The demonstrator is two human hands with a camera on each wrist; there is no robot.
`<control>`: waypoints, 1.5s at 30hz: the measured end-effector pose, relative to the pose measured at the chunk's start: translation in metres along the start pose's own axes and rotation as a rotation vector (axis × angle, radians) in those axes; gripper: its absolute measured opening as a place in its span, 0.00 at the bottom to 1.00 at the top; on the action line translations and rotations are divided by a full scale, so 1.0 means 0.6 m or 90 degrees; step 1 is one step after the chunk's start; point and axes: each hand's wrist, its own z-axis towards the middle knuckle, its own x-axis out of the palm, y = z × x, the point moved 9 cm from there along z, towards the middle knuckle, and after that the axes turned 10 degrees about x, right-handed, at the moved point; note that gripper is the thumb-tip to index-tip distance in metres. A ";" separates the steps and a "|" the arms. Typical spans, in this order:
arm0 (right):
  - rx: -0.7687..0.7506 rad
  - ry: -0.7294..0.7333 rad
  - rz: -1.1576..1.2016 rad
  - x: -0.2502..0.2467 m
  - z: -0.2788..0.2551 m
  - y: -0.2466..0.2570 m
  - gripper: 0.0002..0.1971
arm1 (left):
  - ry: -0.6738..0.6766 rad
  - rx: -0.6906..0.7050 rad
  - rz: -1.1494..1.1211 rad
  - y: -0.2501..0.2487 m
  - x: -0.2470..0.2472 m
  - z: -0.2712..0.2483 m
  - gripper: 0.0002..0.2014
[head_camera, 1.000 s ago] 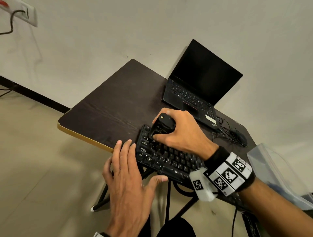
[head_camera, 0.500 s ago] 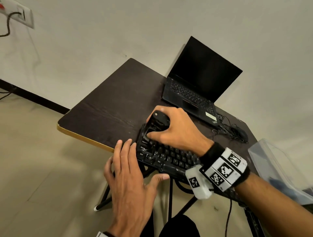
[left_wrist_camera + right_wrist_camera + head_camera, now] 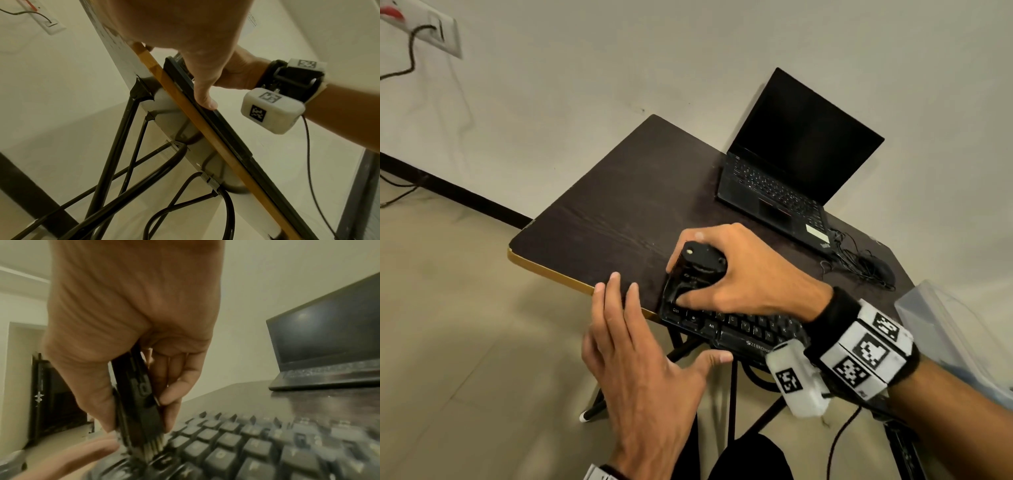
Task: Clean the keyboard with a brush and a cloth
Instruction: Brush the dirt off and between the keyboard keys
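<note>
At the near left corner of the table (image 3: 599, 219), the keyboard (image 3: 736, 329) lies along the front edge, and its front border juts just past the yellow edging (image 3: 205, 131). Its long axis runs with that edge, from the corner toward my right arm, with the key rows facing up. It is black with pale lettering, and the wrist view blurs the keys (image 3: 257, 449).

My right hand (image 3: 750, 277) curls round a black brush (image 3: 697, 270), thumb on one side and fingers (image 3: 176, 386) on the other. The brush stands nearly upright, handle top toward me, its pale bristles (image 3: 151, 449) down among the keys at the keyboard's left end.

My left hand (image 3: 640, 363) is spread and relaxed, holding nothing. Its fingertips (image 3: 614, 279) rest on the table edge just left of the keyboard, and the thumb (image 3: 205, 95) presses against the keyboard's front rim.

Left of the keyboard and behind it the dark tabletop is bare out to the far corner. A laptop (image 3: 791, 171) stands open at the back right, well apart from the brush, with a mouse (image 3: 876, 267) and its tangled cord beside it. A clear plastic box (image 3: 945, 329) sits at the right edge. Below the front edge I see the black table legs (image 3: 115, 155) and the floor.
</note>
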 end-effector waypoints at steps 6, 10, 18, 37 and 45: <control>0.027 -0.053 -0.039 -0.023 0.033 -0.023 0.11 | -0.038 -0.004 -0.014 -0.001 -0.008 -0.003 0.70; -0.023 0.056 0.014 -0.001 0.017 0.005 0.14 | -0.048 -0.009 -0.024 0.002 -0.006 -0.002 0.66; -0.062 0.085 -0.007 -0.004 0.022 0.014 0.15 | -0.094 0.004 -0.051 0.004 -0.011 -0.006 0.58; -0.065 0.141 -0.012 0.018 0.003 0.043 0.14 | -0.097 0.019 -0.054 -0.003 -0.017 -0.004 0.57; -0.019 0.089 -0.011 0.001 -0.015 0.001 0.15 | -0.093 0.021 -0.058 -0.004 -0.015 -0.005 0.57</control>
